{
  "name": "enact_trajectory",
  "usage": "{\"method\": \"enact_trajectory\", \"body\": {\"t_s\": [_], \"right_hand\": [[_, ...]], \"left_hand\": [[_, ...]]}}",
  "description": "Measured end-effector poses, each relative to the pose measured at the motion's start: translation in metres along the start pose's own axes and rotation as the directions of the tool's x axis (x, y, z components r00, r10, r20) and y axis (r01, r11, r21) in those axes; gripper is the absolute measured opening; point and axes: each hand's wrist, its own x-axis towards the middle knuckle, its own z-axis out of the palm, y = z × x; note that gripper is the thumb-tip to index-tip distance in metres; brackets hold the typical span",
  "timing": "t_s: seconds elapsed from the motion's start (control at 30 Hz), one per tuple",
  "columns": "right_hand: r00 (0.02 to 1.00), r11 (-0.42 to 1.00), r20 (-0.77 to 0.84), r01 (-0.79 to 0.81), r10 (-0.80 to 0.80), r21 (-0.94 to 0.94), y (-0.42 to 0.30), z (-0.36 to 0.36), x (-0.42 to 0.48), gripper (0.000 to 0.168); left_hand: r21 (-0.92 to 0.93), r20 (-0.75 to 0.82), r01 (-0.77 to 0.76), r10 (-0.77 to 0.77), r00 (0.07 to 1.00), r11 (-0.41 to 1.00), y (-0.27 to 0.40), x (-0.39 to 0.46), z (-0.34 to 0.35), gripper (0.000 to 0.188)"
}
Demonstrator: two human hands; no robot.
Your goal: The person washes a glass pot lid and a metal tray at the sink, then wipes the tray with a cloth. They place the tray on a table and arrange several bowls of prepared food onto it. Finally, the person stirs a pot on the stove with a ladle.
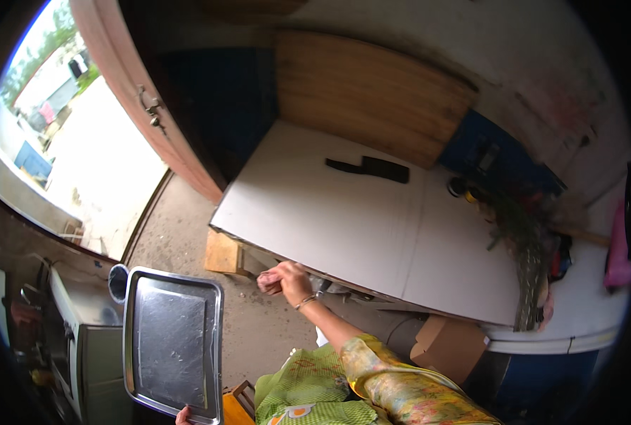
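My left hand (183,415) grips the bottom edge of a rectangular metal tray (172,340); only some fingers show. The tray is tilted up beside the counter at the left and has wet-looking marks on its face. In my right hand (293,281), just off the near edge of the white table (315,212), is a crumpled pinkish cloth (269,282). A black comb-shaped object (371,169) with a handle lies flat on the table.
A wooden stool (223,252) stands by the table's left corner. At the right are a dark patterned cloth (529,265) and assorted items. Below sits a cardboard box (449,348). A wooden board (374,90) leans behind the table. A door (151,95) stands open at left.
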Motion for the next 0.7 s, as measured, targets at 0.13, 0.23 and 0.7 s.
{"method": "enact_trajectory", "body": {"t_s": [0.13,0.23,0.7], "right_hand": [[0.937,0.977,-0.298,0.144,-0.185,-0.155,-0.009,-0.061,0.078,0.037],[0.933,0.923,-0.314,-0.269,0.179,-0.275,0.090,-0.106,0.114,0.037],[0.624,0.777,0.781,-0.472,-0.038,0.415,-0.092,0.173,0.059,0.043]], "left_hand": [[-0.129,-0.182,-0.078,0.054,0.982,0.989,0.007,-0.066,0.072,0.019],[-0.325,-0.222,-0.073,-0.001,0.975,0.943,-0.022,-0.045,0.043,0.009],[-0.140,-0.813,-0.210,0.008,0.582,0.968,0.079,0.018,0.063,0.037]]}}
